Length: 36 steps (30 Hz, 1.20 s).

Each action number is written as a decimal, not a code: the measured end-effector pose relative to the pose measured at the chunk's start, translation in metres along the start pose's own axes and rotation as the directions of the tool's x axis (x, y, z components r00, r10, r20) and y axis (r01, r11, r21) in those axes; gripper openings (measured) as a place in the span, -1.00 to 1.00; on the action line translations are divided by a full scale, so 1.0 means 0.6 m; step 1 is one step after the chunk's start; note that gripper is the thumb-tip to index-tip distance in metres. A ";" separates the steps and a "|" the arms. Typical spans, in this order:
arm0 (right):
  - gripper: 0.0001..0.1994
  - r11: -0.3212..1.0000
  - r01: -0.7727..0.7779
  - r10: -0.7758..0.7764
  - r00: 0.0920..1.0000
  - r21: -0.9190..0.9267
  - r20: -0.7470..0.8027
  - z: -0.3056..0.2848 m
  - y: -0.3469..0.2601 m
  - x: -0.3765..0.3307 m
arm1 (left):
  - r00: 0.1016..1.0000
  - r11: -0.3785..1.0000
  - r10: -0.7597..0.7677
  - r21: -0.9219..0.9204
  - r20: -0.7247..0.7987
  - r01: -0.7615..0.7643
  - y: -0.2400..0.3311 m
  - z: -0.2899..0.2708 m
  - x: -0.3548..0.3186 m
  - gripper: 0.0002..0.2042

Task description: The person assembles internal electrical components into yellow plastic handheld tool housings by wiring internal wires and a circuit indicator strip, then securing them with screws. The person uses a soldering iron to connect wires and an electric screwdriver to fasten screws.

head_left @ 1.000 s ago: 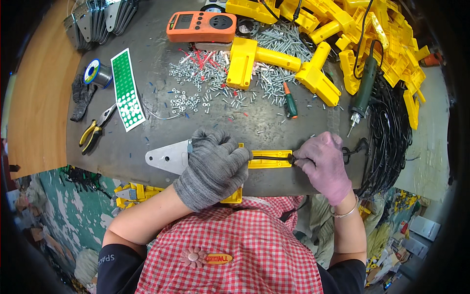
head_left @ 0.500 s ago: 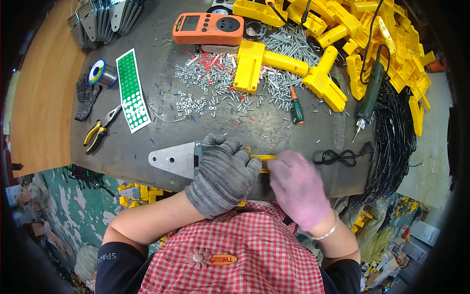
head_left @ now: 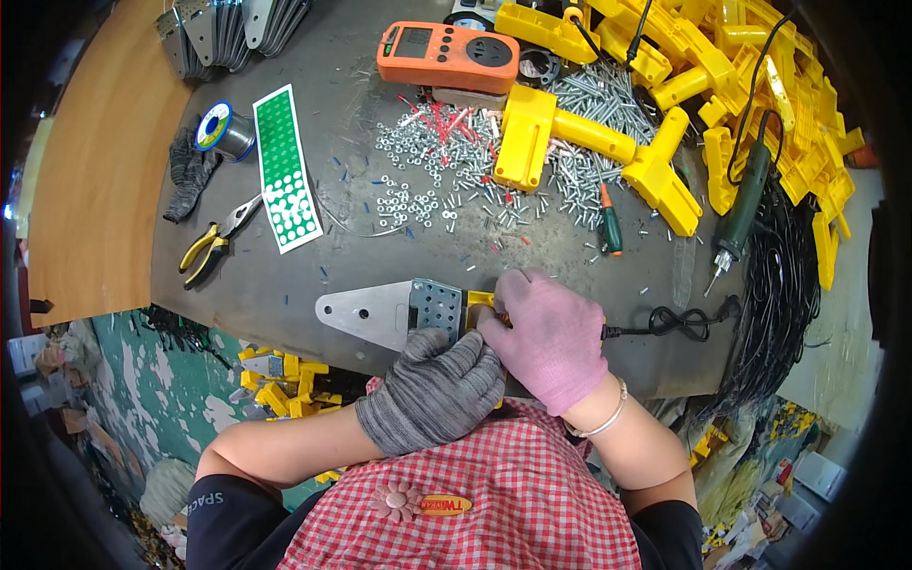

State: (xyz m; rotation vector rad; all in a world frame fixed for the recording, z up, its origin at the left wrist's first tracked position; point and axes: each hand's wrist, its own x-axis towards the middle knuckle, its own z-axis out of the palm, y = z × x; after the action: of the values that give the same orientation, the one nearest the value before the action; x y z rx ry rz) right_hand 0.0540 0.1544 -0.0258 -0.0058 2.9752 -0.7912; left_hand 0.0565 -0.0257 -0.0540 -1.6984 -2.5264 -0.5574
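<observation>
On the near side of the bench lies a tool with a pointed silver metal plate (head_left: 366,314), a perforated metal block (head_left: 437,306) and a yellow plastic body (head_left: 480,299). My left hand (head_left: 432,391), in a grey striped knit glove, is closed round the near side of the yellow body, just below the block. Over the body's right part, my right hand (head_left: 551,340) in a pink glove has its fingers closed and bent down. Whatever sits between its fingertips is hidden. A black coiled cord (head_left: 679,325) extends rightward from beside the right hand.
Loose screws (head_left: 589,171) and nuts (head_left: 408,204) cover the bench's middle, with yellow housings (head_left: 731,76) heaped far right. An orange meter (head_left: 446,55), a green power screwdriver (head_left: 744,204), a small screwdriver (head_left: 610,223), pliers (head_left: 218,242), a wire spool (head_left: 226,131) and a green sticker sheet (head_left: 288,171) lie around.
My left hand has slid toward me, off the perforated block, which now shows. My right hand has moved left onto the yellow body, close to the left hand. The whole view has shifted slightly.
</observation>
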 end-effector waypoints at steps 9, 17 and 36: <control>-0.74 0.968 0.090 -0.188 0.878 -0.233 -0.441 -0.053 0.094 0.118 | 0.998 0.993 0.060 0.105 0.008 -0.060 -0.004 -0.003 0.008 -0.78; -0.61 0.846 -0.027 -0.129 0.959 -0.533 -0.254 -0.090 0.126 0.211 | 1.000 0.998 0.024 0.060 0.000 -0.024 -0.004 -0.005 0.016 -0.76; -0.61 0.935 0.280 -0.291 0.957 0.217 0.020 -0.058 0.056 -0.038 | 0.993 0.988 -0.016 -0.151 0.120 0.034 -0.022 0.037 -0.072 -0.55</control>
State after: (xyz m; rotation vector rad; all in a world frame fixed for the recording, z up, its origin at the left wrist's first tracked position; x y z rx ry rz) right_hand 0.0751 0.2014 -0.0112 -0.4509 2.8607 -1.1176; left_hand 0.0654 -0.0613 -0.0883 -1.8027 -2.6525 -0.6896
